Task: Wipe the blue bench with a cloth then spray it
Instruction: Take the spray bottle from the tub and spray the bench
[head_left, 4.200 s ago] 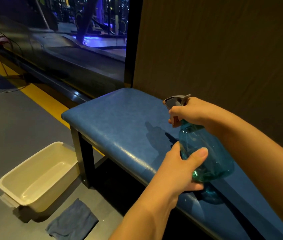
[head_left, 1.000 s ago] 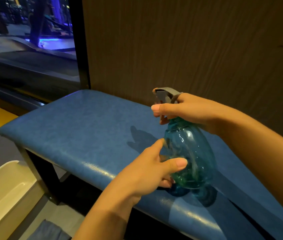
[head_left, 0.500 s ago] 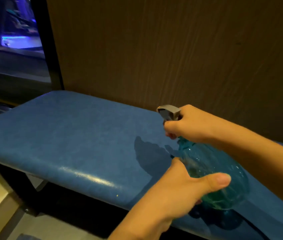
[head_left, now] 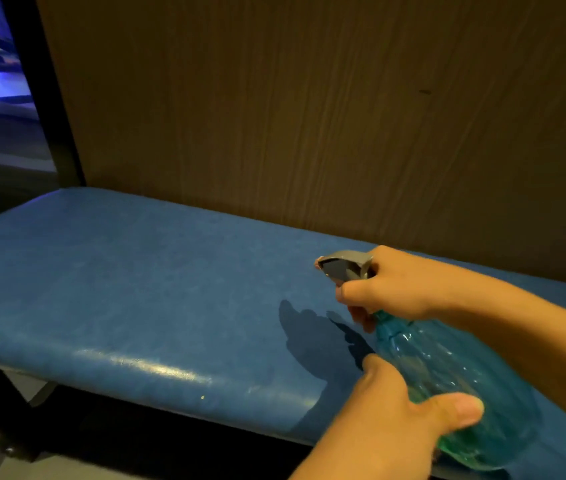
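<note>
**A:** Where's the bottle right now?

**B:** The translucent teal plastic spray bottle [head_left: 447, 375] is held in both hands over the right part of the blue padded vinyl bench [head_left: 136, 289], nearer its front edge than the back edge. It's tilted, with the grey plastic trigger head [head_left: 343, 266] pointing toward the bench's left end. I can't tell whether its base touches the pad.

**A:** And the grip?

**B:** The right hand [head_left: 399, 289] is wrapped round the neck just under the trigger head, fingers curled in on the lever side. Whether the lever is squeezed I can't tell. The left hand [head_left: 395, 420] cups the belly from the near side, thumb [head_left: 458, 410] laid across the top and the other fingers tucked underneath.

**A:** How would you expect it to handle?

**B:** Light, I'd say, because only a shallow greenish pool shows at the bottom. The thin ribbed wall probably gives under pressure, so the belly wants support, not a squeeze. The neck is the stiff part, the right place to carry it and work the trigger. If the plastic gets wet it may turn slick.

**A:** And the bench?

**B:** Smooth, glossy covering with a sheen along the front edge, so droplets should sit on top. It stands against the brown wood-grain wall panel [head_left: 309, 116], so aim low to avoid misting that. No cloth is in view, so this looks like the spraying step.
</note>
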{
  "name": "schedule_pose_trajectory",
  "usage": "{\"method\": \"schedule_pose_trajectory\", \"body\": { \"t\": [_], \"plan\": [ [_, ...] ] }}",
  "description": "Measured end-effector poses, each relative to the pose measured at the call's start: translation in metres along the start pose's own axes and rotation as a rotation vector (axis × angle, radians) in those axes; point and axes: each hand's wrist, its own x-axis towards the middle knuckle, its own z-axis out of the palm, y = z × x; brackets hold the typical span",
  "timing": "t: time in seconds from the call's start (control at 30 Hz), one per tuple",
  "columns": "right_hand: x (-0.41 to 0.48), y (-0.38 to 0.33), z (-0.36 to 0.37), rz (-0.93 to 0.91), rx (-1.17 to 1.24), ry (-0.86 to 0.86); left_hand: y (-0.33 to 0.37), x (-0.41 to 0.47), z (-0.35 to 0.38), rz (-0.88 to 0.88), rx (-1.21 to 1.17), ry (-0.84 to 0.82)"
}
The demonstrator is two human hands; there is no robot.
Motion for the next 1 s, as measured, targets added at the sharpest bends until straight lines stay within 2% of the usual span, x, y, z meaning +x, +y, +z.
{"method": "schedule_pose_trajectory", "body": {
  "t": [0.3,0.53,0.8,1.0],
  "plan": [
    [-0.008,0.005,0.001,-0.019,0.052,0.112,-0.001,0.005,0.006,-0.01,0.019,0.058],
    [-0.041,0.024,0.0,0.068,0.005,0.165,0.0,-0.001,0.026,-0.043,0.109,-0.062],
    [-0.05,0.041,-0.01,0.139,0.166,0.272,0.005,0.011,0.033,0.044,0.173,-0.09],
    [-0.068,0.068,-0.027,0.287,0.158,0.382,0.018,0.024,0.051,0.031,0.129,-0.206]
  ]
}}
